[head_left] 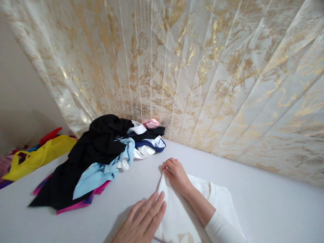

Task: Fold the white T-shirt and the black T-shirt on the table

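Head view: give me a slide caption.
Right hand pinches the corner of a white garment, left hand on its edge, a clothes pile on the table nearby.

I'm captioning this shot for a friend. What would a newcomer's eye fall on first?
Probably the shiny gold-patterned curtain, filling most of the upper picture. Next, the heap of clothes left of centre, with a black garment draped over much of it. Then the white garment at lower centre, the right hand at its far corner and the left hand at its left edge.
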